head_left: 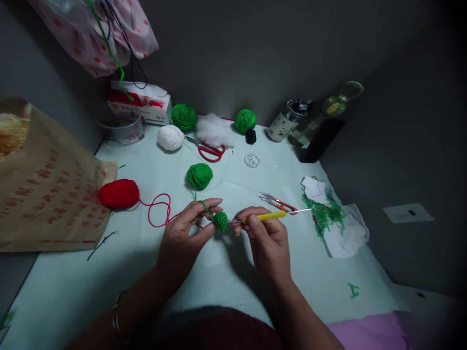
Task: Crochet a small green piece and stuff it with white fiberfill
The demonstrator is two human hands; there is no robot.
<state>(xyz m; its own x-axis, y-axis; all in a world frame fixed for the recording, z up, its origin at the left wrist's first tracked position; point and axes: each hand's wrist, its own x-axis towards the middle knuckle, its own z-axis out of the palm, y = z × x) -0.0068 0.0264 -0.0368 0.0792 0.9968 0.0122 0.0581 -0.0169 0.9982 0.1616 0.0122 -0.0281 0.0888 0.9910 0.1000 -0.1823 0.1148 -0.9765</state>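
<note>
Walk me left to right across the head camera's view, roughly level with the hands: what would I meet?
Paper bag → red yarn → left hand → green crochet piece → right hand → green scraps → wall plate.

A small, rounded green crochet piece (pixel 221 221), trailing yarn (pixel 207 209), sits just beside the tip of a nearly level yellow-handled hook (pixel 268 216).

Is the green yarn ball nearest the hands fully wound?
Partly unwound: a green strand runs from the ball to the left hand.
</note>
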